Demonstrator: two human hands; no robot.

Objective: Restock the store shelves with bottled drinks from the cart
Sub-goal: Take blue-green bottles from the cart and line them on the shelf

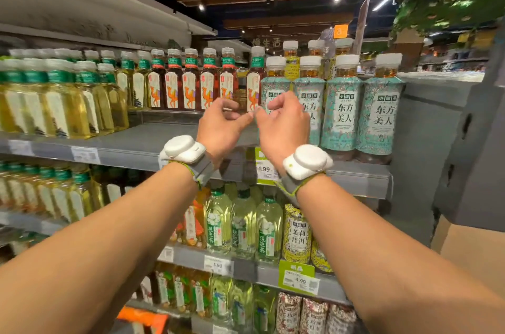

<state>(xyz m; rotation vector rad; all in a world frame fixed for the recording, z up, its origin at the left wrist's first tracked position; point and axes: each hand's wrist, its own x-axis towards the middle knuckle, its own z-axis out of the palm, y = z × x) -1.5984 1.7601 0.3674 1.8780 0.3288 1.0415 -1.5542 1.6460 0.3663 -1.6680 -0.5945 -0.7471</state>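
Note:
Both my hands are raised in front of the top shelf (142,139), close together and almost touching at the thumbs. My left hand (222,123) has loosely curled fingers and holds nothing; it hovers before the dark red tea bottles (191,82) with camel labels. My right hand (282,121) is likewise loosely curled with nothing in it, just in front of the leftmost teal-labelled bottle (274,87). A single red tea bottle (255,79) stands between the two hands' fingertips, further back on the shelf. The cart is out of view.
Pale yellow tea bottles (62,98) fill the shelf's left part, with bare shelf in front of the red ones. More teal bottles (378,106) stand at the right end. Lower shelves (246,268) hold green and yellow drinks. A grey panel (470,156) and a cardboard box (470,254) are on the right.

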